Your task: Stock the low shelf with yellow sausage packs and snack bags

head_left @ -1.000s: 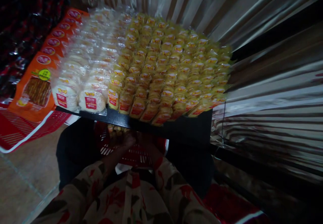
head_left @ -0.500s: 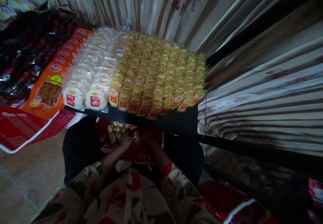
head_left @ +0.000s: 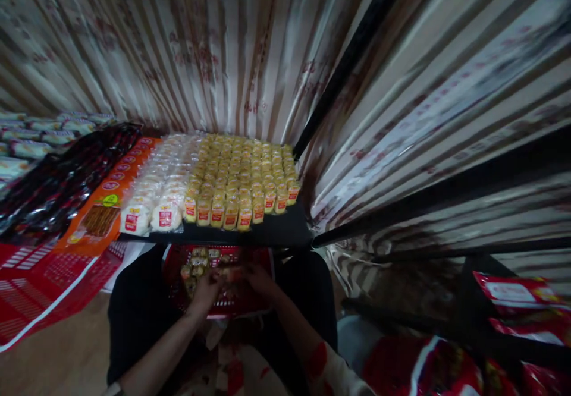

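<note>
- Left hand (head_left: pixel 207 294) and right hand (head_left: pixel 261 281) had fingers clamped on a packet (head_left: pixel 232 273), lower centre
- Snacks (head_left: pixel 236 185) lined the black shelf (head_left: pixel 285 229), centre
- Curtain (head_left: pixel 214 57) hung across the top

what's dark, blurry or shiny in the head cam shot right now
Head view: dim overall, dark trousers nearly featureless; head view: left hand, right hand and the small item between them look soft, its label unreadable; head view: faint glints on the clear wrapping of the white packs.

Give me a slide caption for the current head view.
Left hand and right hand hold a small packet over a red basket before a black shelf of packaged snacks.
</note>
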Motion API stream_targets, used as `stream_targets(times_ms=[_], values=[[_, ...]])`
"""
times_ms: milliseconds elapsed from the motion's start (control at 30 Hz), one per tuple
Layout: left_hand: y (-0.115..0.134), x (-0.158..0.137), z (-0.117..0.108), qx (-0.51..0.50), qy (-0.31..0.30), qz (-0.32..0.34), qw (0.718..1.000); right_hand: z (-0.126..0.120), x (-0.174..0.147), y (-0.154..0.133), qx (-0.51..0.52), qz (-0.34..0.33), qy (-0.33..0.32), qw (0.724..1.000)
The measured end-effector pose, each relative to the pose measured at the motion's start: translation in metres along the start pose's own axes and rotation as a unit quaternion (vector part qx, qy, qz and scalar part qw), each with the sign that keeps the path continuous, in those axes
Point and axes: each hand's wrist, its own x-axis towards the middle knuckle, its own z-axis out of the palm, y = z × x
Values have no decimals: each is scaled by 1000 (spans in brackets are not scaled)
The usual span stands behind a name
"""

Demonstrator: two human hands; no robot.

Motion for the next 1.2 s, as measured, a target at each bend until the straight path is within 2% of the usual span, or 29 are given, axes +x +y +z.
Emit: stream_targets(times_ms=[133,200,333,433,500,600,700,800,867,1033,1200], values=[[18,-19,-7,-70,4,14,997,-3,-10,-11,90,-16,-9,996],[31,-27,-11,-74,26,44,996,-8,-14,-20,146,-34,1,989],[66,-38,-22,13,72,179,981,-25,-24,-46,200,-86,10,976],[105,-39,-33,54,86,269,958,-41,-27,-69,217,-136,26,966],[137,-36,-38,70,76,300,948,-52,-24,-85,220,-166,61,959],[190,-25,-39,101,48,353,929,-71,-10,-107,211,-192,132,949],[243,-8,-33,119,60,395,909,-95,10,-126,193,-221,258,921],[288,17,-21,118,67,435,890,-120,31,-135,119,-222,388,887],[313,37,-12,133,82,450,879,-135,45,-136,50,-204,435,876],[365,78,12,179,109,484,850,-154,79,-128,-32,-184,459,868],[406,98,33,234,112,512,819,-157,100,-124,-71,-190,440,875]])
